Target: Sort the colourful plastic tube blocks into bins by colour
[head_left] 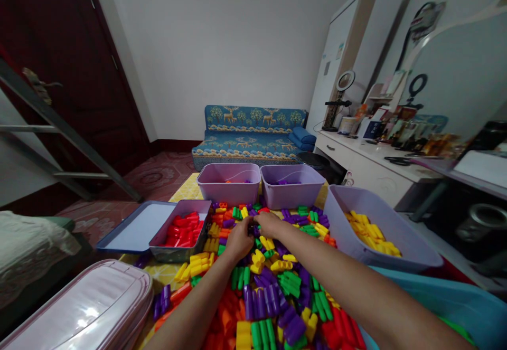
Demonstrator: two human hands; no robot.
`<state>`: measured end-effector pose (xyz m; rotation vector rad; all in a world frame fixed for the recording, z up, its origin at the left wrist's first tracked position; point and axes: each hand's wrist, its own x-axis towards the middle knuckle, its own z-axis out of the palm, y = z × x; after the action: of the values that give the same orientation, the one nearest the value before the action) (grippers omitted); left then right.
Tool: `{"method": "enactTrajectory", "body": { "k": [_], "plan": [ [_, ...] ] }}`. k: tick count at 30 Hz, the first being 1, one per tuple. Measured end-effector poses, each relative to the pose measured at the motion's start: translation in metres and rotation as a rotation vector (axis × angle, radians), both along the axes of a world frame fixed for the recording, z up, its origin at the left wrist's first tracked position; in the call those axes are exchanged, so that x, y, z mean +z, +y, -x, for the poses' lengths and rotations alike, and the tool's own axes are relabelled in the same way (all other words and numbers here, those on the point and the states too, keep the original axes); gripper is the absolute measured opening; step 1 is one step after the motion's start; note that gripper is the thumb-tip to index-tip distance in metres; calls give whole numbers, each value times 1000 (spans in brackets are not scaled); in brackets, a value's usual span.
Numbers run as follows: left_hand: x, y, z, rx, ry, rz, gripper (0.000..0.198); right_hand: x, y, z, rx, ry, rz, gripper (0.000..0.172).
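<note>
A wide heap of tube-shaped plastic pieces (261, 302) in purple, green, yellow, orange and red covers the table in front of me. Both hands are close together at the far middle of the heap. My left hand (240, 241) has its fingers curled in among the pieces. My right hand (269, 225) reaches in from the right, its fingers bent down beside the left fingertips. A dark purple piece (256, 230) shows between the two hands. Whatever either hand grips is mostly hidden by the fingers.
Two lilac bins (228, 191) stand behind the heap. On the right, a lilac bin (336, 223) holds yellow pieces, with a blue tub (431, 286) nearer. At left are a box (158, 252) of red pieces, a flat lid (134, 228) and stacked pink lids (91, 308).
</note>
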<state>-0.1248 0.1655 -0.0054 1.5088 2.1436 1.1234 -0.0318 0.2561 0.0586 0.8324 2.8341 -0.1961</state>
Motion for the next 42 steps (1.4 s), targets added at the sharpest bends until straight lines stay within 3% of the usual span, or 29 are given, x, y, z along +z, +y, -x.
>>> {"method": "enactTrajectory", "body": {
  "k": [8, 14, 22, 26, 31, 36, 42],
  "plan": [
    [-4, 2, 2, -45, 0, -3, 50, -9, 6, -16, -65, 125, 82, 37],
    [-6, 2, 5, -55, -41, -82, 51, -15, 27, -26, -91, 251, 285, 23],
    [-10, 0, 5, -4, -174, -232, 51, -29, 31, -34, -159, 378, 449, 29],
    [-12, -1, 6, -6, -264, -301, 57, -36, 29, -33, -209, 418, 460, 32],
    [-13, -1, 5, -22, -334, -299, 48, -34, 26, -33, -196, 458, 406, 13],
    [-14, -1, 6, 63, -298, -266, 36, -26, 22, -35, -121, 448, 403, 10],
    [-10, 0, 7, 113, -243, -226, 37, -22, 20, -37, -72, 420, 425, 12]
  ]
}}
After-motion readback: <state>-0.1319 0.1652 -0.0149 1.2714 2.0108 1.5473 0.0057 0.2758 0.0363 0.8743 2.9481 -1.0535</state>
